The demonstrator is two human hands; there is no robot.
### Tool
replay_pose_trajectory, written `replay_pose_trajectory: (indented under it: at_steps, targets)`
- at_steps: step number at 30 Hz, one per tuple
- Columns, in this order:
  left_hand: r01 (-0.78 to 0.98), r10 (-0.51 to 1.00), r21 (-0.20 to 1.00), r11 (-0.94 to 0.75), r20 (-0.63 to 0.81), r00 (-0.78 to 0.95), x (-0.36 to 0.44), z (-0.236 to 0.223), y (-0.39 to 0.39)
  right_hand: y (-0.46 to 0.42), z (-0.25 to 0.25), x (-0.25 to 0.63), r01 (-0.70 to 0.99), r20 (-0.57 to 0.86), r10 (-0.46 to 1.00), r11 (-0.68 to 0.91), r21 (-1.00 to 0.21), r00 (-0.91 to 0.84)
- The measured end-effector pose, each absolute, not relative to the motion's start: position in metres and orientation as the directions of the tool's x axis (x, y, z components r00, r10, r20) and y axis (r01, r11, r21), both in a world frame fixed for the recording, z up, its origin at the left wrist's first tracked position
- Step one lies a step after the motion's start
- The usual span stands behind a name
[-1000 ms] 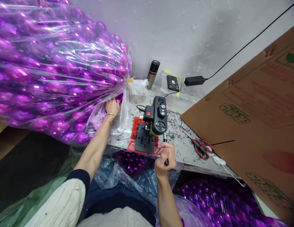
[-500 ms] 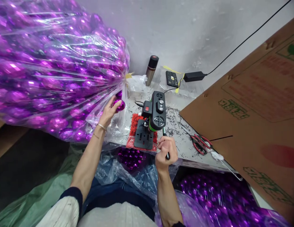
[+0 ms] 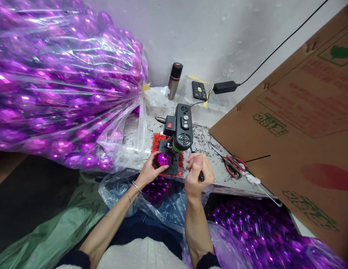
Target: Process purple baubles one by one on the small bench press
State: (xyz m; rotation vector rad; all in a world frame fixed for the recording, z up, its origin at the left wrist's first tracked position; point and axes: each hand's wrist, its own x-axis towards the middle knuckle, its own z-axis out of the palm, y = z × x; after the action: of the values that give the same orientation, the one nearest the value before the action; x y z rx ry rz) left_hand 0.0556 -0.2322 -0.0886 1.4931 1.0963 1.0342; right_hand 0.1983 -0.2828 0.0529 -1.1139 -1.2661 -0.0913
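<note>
My left hand (image 3: 151,169) has a shiny purple bauble (image 3: 163,159) between thumb and fingers, over the black base plate (image 3: 174,168) of a small bench drill press (image 3: 184,127). The bauble is in front of and below the black motor head; whether it touches the plate I cannot tell. My right hand (image 3: 200,172) is wrapped round the press's lever handle (image 3: 201,176), whose black end pokes out of the fist. Beneath the press lies a red mat (image 3: 157,142) strewn with dark shavings.
A big clear bag of purple baubles (image 3: 64,93) fills the left. Behind stand a flask (image 3: 175,80), a phone (image 3: 199,90) and a power adapter (image 3: 225,87). Red-handled scissors (image 3: 232,166) lie beside a cardboard box (image 3: 302,130). More baubles (image 3: 255,228) sit below the table edge.
My left hand has carried the bauble from beside the bag's mouth rightward and down to the press's base plate. My right hand stays on the lever. The view has shifted slightly.
</note>
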Motion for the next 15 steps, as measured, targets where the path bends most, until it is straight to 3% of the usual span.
replay_pose_trajectory:
  at_steps: [3, 9, 15]
  targets:
    - [0.293, 0.947, 0.919, -0.265, 0.19, 0.26, 0.057, -0.094, -0.228, -0.285, 0.05, 0.199, 0.621, 0.789, 0.501, 0.504, -0.601, 0.357]
    - [0.381, 0.892, 0.823, -0.422, 0.301, 0.337, 0.066, -0.093, -0.22, -0.287, 0.045, 0.2, 0.639, 0.789, 0.51, 0.489, -0.593, 0.342]
    - [0.449, 0.892, 0.776, -0.443, 0.329, 0.311, 0.078, -0.091, -0.216, -0.29, 0.042, 0.2, 0.662, 0.792, 0.516, 0.472, -0.581, 0.326]
